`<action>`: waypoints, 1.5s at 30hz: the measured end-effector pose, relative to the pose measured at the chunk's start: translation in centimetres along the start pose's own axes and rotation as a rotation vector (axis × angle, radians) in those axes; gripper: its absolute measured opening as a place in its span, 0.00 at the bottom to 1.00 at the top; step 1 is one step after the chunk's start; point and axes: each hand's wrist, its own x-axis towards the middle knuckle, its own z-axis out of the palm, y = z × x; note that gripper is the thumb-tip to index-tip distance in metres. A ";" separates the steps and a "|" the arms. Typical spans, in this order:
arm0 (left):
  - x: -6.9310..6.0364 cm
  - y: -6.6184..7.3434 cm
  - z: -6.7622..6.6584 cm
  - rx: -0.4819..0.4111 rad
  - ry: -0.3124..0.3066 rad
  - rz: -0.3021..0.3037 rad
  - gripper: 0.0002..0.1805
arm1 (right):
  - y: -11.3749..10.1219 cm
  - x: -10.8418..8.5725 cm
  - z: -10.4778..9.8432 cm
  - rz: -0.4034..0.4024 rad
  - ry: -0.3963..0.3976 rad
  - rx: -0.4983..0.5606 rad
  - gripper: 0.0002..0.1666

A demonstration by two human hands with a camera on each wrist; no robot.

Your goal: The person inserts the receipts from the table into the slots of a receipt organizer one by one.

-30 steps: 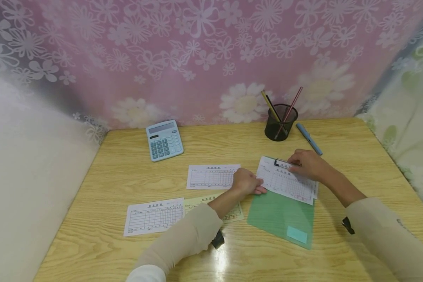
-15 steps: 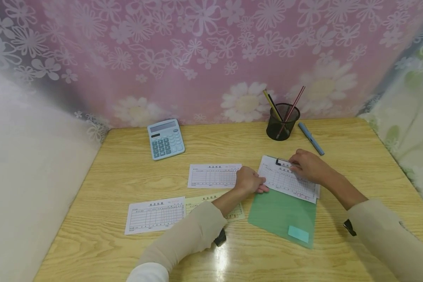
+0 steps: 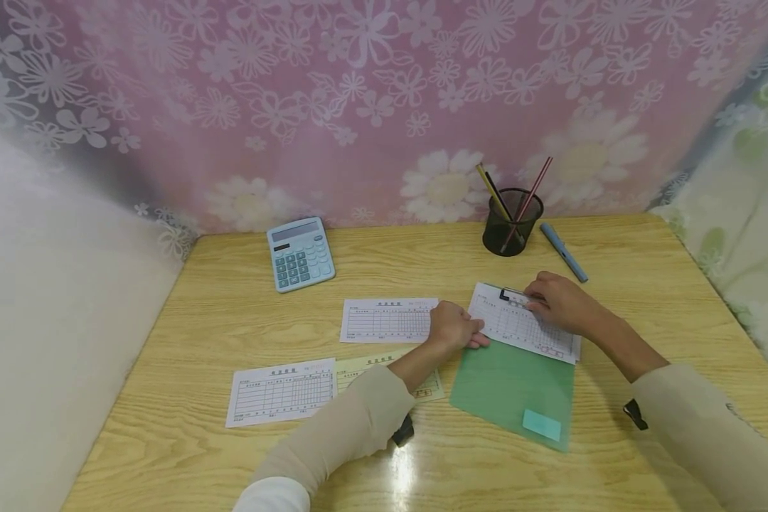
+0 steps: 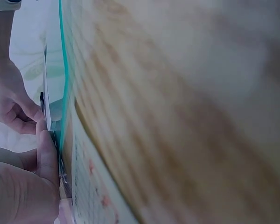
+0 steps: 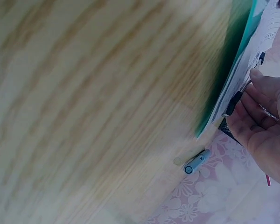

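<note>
A translucent green clipboard, with a pale blue label near its bottom, lies tilted at the right. White printed receipt slips cover its upper part. My left hand pinches the left edge of the clipboard and slips between thumb and fingers. At the top, my right hand grips the metal clip, whose black end shows beside the fingers. In the right wrist view the thumb presses the clip's wire between two black ends. How far the slips reach under the clip is hidden.
Left of the clipboard lie a white slip, another white slip and a yellow slip partly under the left forearm. A blue calculator, a black mesh pen cup and a blue pen stand or lie farther back.
The lower edge of the slips on the clipboard has moved up a little, toward the clip, and the slips now look more even. Both hands stay nearly where they were.
</note>
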 end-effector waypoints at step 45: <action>-0.2 0.1 -14.8 0.383 -0.021 0.182 0.23 | -0.5 0.3 -0.4 0.058 -0.056 0.018 0.14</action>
